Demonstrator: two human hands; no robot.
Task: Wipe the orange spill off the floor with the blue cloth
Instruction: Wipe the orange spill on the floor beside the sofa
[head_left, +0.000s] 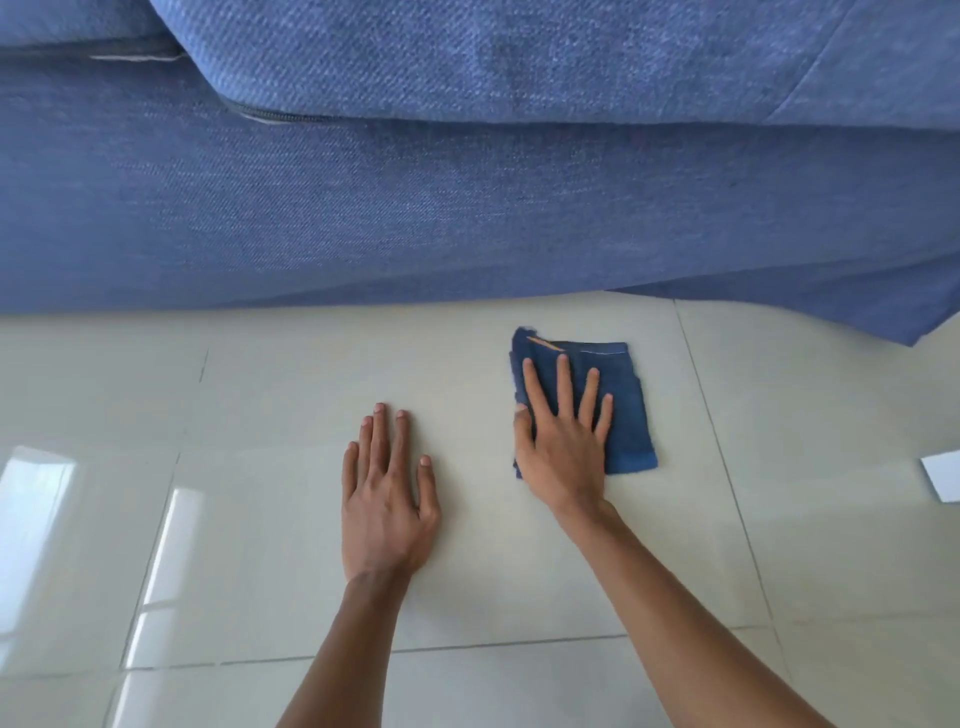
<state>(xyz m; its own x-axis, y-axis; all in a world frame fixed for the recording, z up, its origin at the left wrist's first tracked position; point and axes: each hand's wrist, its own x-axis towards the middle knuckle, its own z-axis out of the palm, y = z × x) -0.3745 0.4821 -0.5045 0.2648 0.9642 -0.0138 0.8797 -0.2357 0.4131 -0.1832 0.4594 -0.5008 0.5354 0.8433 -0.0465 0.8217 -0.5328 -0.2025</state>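
Blue cloth (623, 405): folded into a rough rectangle, lying flat on the floor just in front of the sofa's lower edge; head view only.
Orange mark (540, 343): a thin orange streak on the cloth's far left corner, the corner nearest the sofa.
Right hand (563, 447): palm down on the cloth's left half, fingers (563, 379) straight and spread apart, tips pointing toward the sofa; thumb at the cloth's left edge.
Left hand (387, 499): flat on bare tile, left of the cloth and apart from it; fingers extended and close together, thumb held out to the side, grasping nothing.
Floor (779, 519): pale glossy tiles with thin grout lines; window glare far left of the cloth.
Sofa (415, 208): blue woven fabric, filling the view beyond the cloth.
White object (943, 475): a pale corner at the frame edge, well right of the cloth; too cropped to identify.
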